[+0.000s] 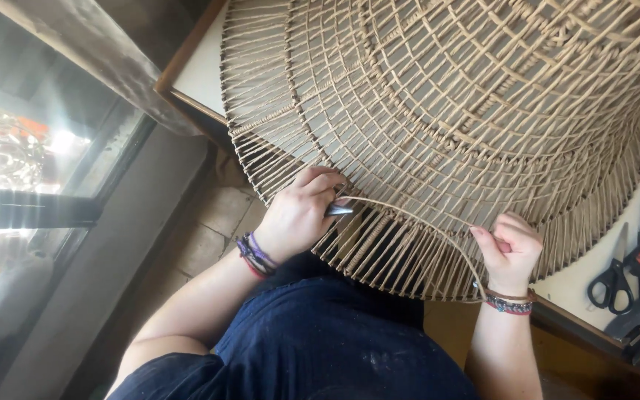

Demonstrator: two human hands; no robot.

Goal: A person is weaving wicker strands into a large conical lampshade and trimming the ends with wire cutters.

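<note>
While pressed against the rim of a large woven wicker frame (453,111) on the white table (201,70): left hand (298,218) closed around a small metal tool (338,210); right hand (509,248) pinching 1 loose cane strand (416,216). Black-handled scissors (612,278) near right.

No packages, labels, signs or screens anywhere in view.
</note>
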